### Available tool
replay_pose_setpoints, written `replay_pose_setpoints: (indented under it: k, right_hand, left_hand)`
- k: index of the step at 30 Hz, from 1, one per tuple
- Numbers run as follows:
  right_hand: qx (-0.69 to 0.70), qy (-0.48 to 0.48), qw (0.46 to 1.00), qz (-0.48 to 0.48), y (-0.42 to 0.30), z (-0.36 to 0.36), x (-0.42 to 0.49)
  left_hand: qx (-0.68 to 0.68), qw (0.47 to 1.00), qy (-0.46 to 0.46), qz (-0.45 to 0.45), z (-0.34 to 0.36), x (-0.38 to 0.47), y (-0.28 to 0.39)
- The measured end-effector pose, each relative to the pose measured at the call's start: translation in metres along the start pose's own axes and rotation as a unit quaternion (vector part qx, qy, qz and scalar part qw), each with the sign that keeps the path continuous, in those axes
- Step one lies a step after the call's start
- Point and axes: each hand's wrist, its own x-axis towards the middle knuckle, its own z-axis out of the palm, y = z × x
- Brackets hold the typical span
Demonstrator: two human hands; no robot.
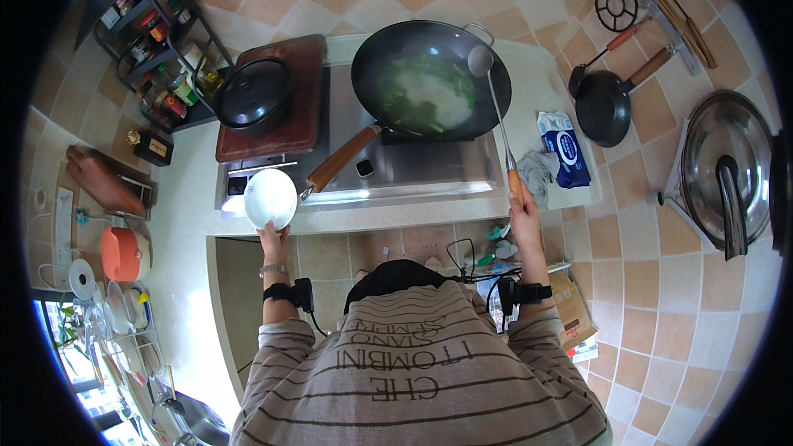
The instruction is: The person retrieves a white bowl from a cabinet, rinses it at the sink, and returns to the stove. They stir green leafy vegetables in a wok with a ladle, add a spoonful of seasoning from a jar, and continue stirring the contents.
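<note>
My left hand grips the near rim of a white bowl over the front left corner of the stove, and nothing shows inside the bowl. In my right hand is the wooden handle of a long metal ladle. Its round head hangs over the right side of a black wok. Leafy greens lie in pale, steaming liquid in the wok. The wok's wooden handle points toward me and to the left, close beside the bowl.
A lidded black pot stands on a brown board over the stove's left side. Right of the stove lie a wipes pack and a grey cloth. A spice rack fills the left corner; a small pan hangs at right.
</note>
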Motion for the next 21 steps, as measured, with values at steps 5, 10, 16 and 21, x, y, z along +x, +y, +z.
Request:
replay_pose_setpoints:
  k: [5, 10, 16, 21]
  right_hand:
    - [-0.024, 0.033, 0.994, 0.098, 0.007, -0.01, 0.002]
    - [0.0, 0.007, 0.998, 0.07, 0.006, -0.015, 0.007]
    - [0.028, 0.018, 0.999, 0.017, 0.02, -0.014, 0.018]
    - [0.031, 0.026, 0.999, -0.002, 0.028, -0.015, 0.023]
  left_hand:
    - [-0.094, 0.995, 0.04, 0.014, -0.006, 0.006, 0.002]
    - [-0.168, 0.981, 0.09, 0.044, -0.034, -0.014, 0.038]
    - [-0.188, 0.971, 0.121, 0.087, -0.1, 0.029, 0.101]
    - [-0.211, 0.955, 0.194, 0.071, -0.135, 0.086, 0.111]
